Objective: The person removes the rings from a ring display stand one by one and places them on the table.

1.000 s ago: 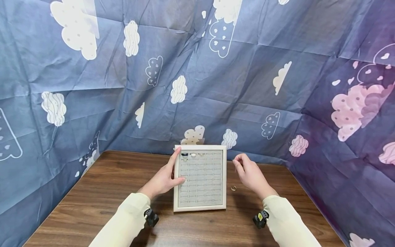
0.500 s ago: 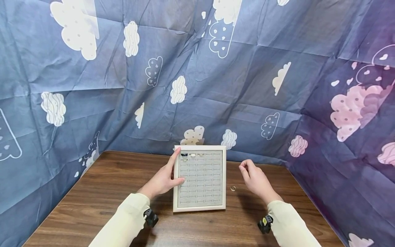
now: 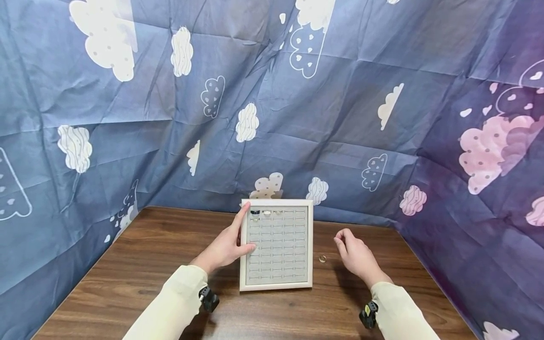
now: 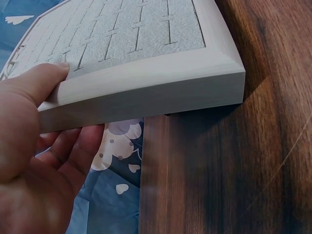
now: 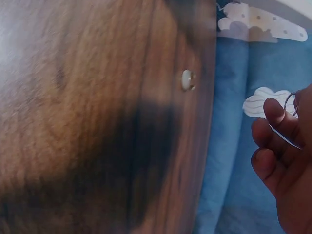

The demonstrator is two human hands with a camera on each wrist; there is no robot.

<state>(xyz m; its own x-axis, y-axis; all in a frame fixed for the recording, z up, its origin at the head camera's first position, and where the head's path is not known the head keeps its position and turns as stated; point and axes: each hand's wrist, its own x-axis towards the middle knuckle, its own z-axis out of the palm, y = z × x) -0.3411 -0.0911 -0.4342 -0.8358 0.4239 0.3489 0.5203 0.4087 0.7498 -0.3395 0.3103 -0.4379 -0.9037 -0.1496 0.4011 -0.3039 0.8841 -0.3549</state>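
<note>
A white-framed ring display tray [image 3: 276, 286], with grey slotted padding, leans upright on the table. My left hand [image 3: 225, 245] grips its left edge, thumb on the front and fingers behind, as the left wrist view also shows. Near the top left of the padding sit a dark ring [image 3: 255, 212], a white ring [image 3: 267, 212] and a couple of gold-toned ones. To the right of the tray, my right hand [image 3: 357, 255] is raised and pinches a thin silvery ring [image 5: 291, 103], partly hidden by the fingers. A loose ring [image 5: 187, 80] with a pale face lies on the table.
The brown wooden table [image 3: 170, 264] meets a blue cloud-printed cloth [image 3: 212, 156] at the back and right. A black wrist camera [image 3: 209, 299] sits on the left wrist and another [image 3: 368, 315] on the right.
My right hand has moved to the right and a little toward me, away from the tray. The left hand and the tray have stayed in place.
</note>
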